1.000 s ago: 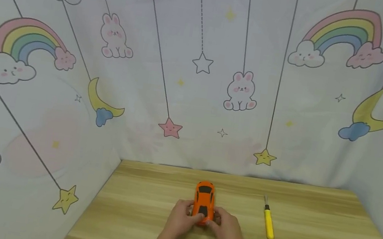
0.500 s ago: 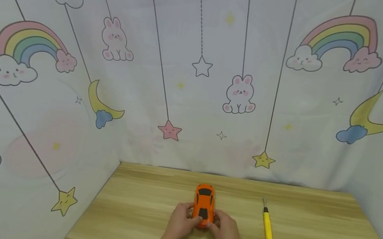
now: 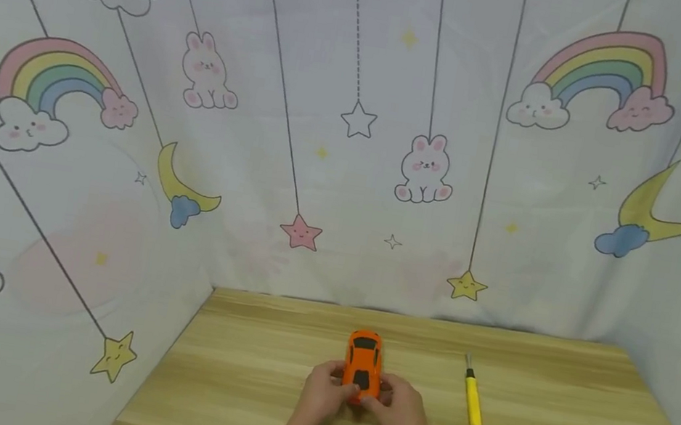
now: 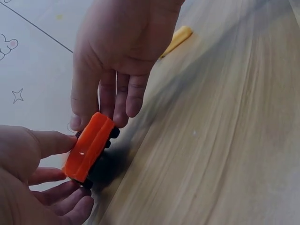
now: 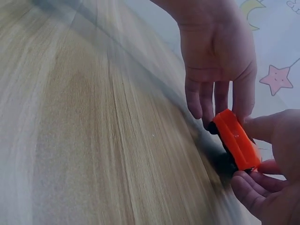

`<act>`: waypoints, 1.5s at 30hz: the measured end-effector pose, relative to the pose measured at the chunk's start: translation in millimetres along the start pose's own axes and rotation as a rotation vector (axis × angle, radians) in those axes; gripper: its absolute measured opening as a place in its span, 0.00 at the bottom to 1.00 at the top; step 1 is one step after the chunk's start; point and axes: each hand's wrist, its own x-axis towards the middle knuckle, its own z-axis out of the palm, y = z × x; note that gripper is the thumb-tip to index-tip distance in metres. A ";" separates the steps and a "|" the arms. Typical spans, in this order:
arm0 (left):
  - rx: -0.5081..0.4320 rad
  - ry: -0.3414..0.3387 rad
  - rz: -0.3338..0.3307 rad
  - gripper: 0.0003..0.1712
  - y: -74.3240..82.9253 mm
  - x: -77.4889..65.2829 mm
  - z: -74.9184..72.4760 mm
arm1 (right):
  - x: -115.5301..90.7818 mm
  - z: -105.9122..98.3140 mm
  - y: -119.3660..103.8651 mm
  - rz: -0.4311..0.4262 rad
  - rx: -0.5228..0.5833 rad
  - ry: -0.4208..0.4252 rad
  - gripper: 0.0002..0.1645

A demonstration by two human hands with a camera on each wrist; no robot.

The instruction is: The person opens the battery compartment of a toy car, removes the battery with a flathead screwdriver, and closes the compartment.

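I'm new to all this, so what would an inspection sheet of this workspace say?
Surface: wood-grain tabletop, flat, no spills visible.
Job's things: orange toy car, wheels down.
Clutter: one yellow-handled tool, lying untouched to the right of the hands.
Hands: left hand and right hand hold the orange toy car from either side, fingers against it.
Cables: nothing seen.
Surroundings: pale backdrop printed with rainbows, rabbits, moons and stars.

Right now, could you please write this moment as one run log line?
left hand: grips orange toy car | right hand: grips it | yellow-handled tool: on table, to the right
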 end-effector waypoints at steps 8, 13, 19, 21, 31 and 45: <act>-0.094 0.034 -0.032 0.29 -2.5 0.2 0.6 | 1.4 0.9 -2.7 0.012 0.051 0.007 0.45; -0.104 0.040 -0.072 0.29 -2.2 -1.5 1.9 | 2.4 1.3 -3.0 0.016 0.003 -0.025 0.51; -0.117 0.057 -0.117 0.29 3.1 -3.7 4.7 | 0.9 2.1 -6.0 0.012 -0.052 0.007 0.51; -0.135 0.058 -0.118 0.28 5.4 -4.4 5.6 | 0.7 2.7 -5.9 0.010 -0.074 0.034 0.50; -0.324 0.011 -0.153 0.26 5.0 -8.3 11.3 | -1.1 1.7 -5.6 0.049 -0.155 0.103 0.52; -0.367 -0.013 -0.150 0.29 5.5 -11.2 15.3 | -2.6 -1.2 -0.4 0.064 -0.182 0.104 0.50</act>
